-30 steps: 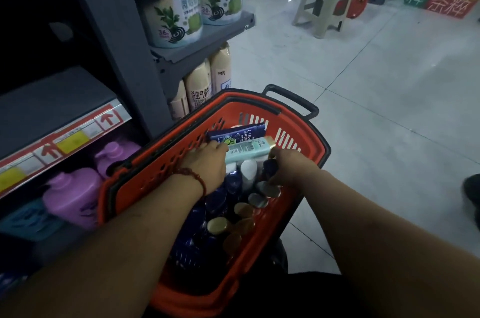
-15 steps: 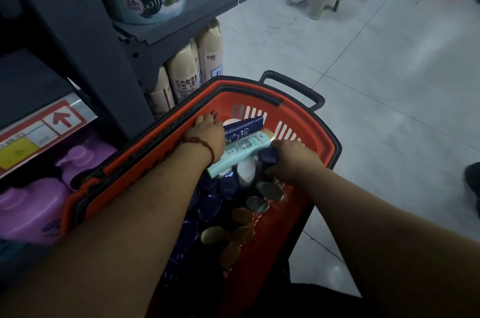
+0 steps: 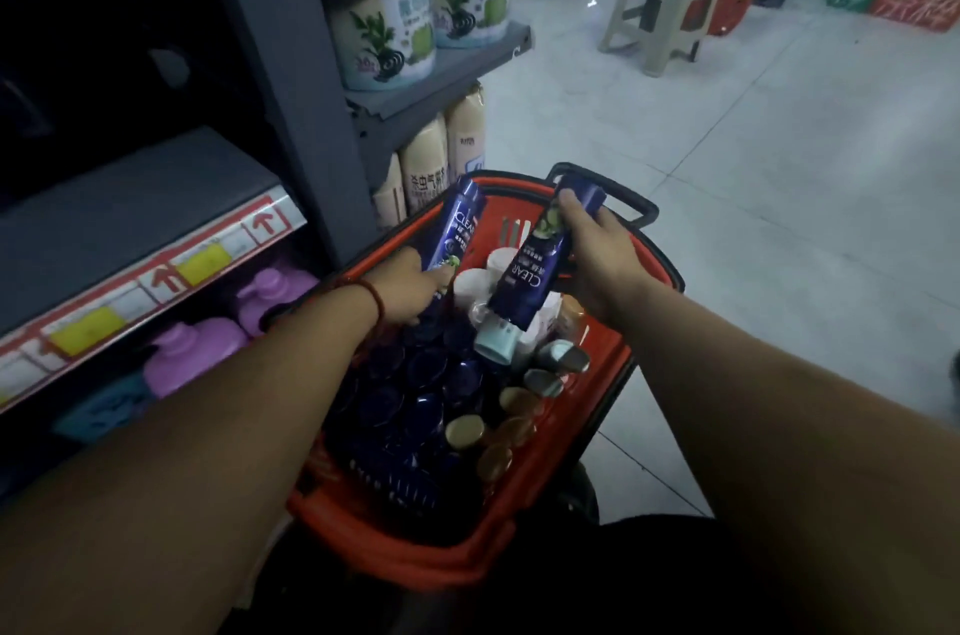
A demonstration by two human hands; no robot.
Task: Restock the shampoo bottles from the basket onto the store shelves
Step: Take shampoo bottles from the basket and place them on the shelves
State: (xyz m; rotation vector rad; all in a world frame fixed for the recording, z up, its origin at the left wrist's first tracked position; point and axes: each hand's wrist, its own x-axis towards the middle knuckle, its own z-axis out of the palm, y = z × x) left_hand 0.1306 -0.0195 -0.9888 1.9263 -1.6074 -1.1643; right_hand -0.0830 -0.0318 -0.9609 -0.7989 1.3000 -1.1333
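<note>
Both hands have lifted from the basket (image 3: 597,406): left hand (image 3: 410,289) and right hand (image 3: 602,265) now each grip a blue bottle (image 3: 462,224), (image 3: 540,265).

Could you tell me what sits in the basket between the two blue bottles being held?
In the head view, white bottle caps stand between the left blue bottle and the right blue bottle, inside the red basket.

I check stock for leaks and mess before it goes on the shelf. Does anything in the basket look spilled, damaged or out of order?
No spill or damage shows. The red basket holds bottles standing caps-up, but a teal-capped bottle lies tilted across them. The left hand and right hand each hold a blue bottle.
</note>
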